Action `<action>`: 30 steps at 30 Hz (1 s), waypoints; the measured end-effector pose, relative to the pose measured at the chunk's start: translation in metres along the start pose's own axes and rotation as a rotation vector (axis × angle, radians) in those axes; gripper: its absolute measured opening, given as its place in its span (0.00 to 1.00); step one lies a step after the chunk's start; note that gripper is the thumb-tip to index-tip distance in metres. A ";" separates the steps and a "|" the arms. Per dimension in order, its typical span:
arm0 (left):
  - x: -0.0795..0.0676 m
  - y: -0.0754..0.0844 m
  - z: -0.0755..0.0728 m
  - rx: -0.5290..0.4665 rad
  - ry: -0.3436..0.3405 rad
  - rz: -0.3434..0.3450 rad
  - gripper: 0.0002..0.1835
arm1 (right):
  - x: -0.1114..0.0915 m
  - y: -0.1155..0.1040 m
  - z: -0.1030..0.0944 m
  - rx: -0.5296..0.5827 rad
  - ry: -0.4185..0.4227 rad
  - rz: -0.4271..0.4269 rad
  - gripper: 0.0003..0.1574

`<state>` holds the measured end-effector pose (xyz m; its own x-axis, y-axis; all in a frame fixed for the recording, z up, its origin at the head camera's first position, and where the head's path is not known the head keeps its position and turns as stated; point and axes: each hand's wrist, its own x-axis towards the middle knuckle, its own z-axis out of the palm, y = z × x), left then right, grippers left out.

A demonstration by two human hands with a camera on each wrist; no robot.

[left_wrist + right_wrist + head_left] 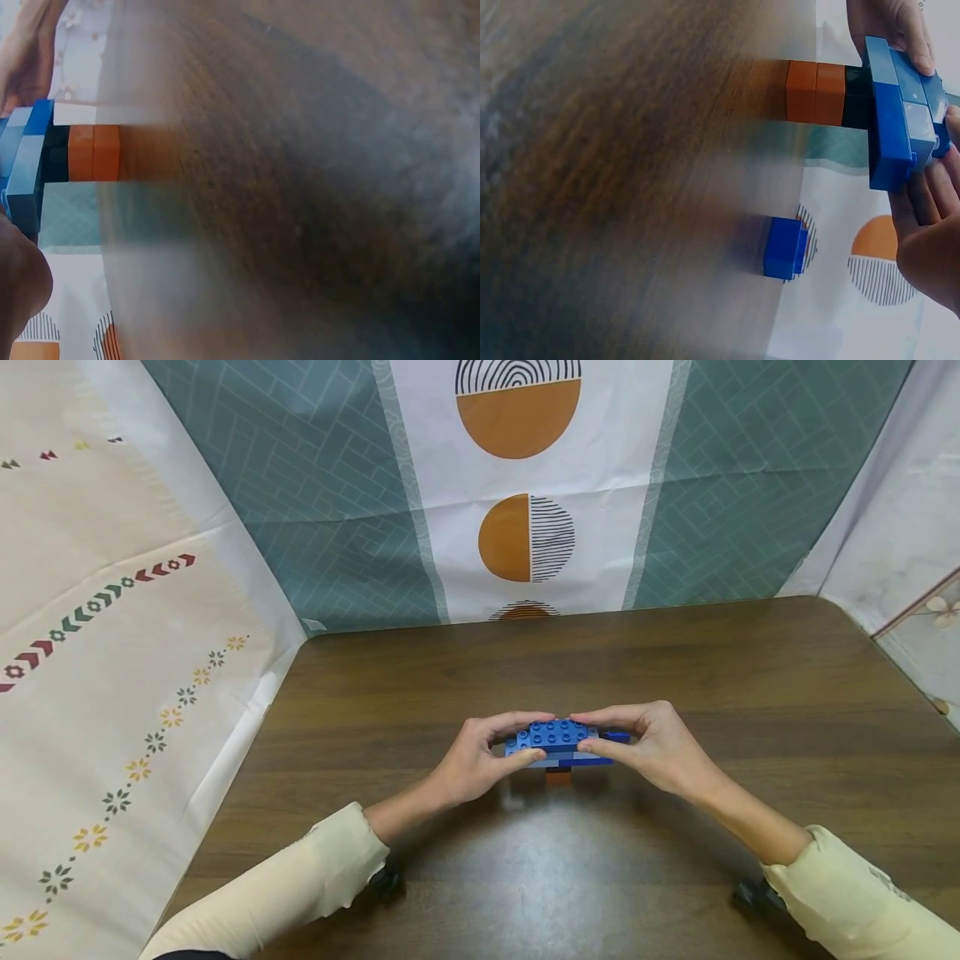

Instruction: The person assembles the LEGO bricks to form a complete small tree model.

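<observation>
A stepped structure of blue and light-blue toy building bricks (555, 737) stands at mid-table, wider at its lower blue layer than at its top. Beneath it, a narrow column of a dark brick (857, 97) and orange bricks (94, 153) reaches the tabletop. My left hand (480, 760) grips the structure's left part, thumb at the front and fingers behind. From the other side my right hand (660, 747) holds it between thumb and fingers. In the left wrist view, part of my left hand (19, 277) lies at the edge.
A loose blue brick (781, 247) sits on the wooden table (405, 685) behind the structure, partly covered by my right hand in the head view. A patterned cloth (345, 485) hangs past the far table edge; pale cloths flank both sides.
</observation>
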<state>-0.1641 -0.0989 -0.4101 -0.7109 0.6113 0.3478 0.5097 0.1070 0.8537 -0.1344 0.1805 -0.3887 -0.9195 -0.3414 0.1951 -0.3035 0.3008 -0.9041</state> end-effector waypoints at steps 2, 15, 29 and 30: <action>-0.001 0.000 0.001 0.006 0.004 0.004 0.22 | 0.000 0.000 0.000 0.001 -0.001 0.003 0.19; -0.001 -0.001 0.001 0.056 0.008 0.034 0.23 | 0.001 0.002 0.001 0.023 -0.004 0.019 0.21; 0.000 0.000 -0.001 0.048 0.007 -0.011 0.25 | 0.003 0.001 -0.009 0.128 -0.074 0.050 0.21; 0.000 0.001 -0.001 0.047 0.006 -0.015 0.25 | 0.003 0.002 -0.012 0.139 -0.074 0.054 0.21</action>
<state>-0.1644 -0.0998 -0.4089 -0.7214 0.6045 0.3379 0.5214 0.1530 0.8395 -0.1406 0.1903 -0.3853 -0.9110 -0.3945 0.1204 -0.2114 0.1960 -0.9576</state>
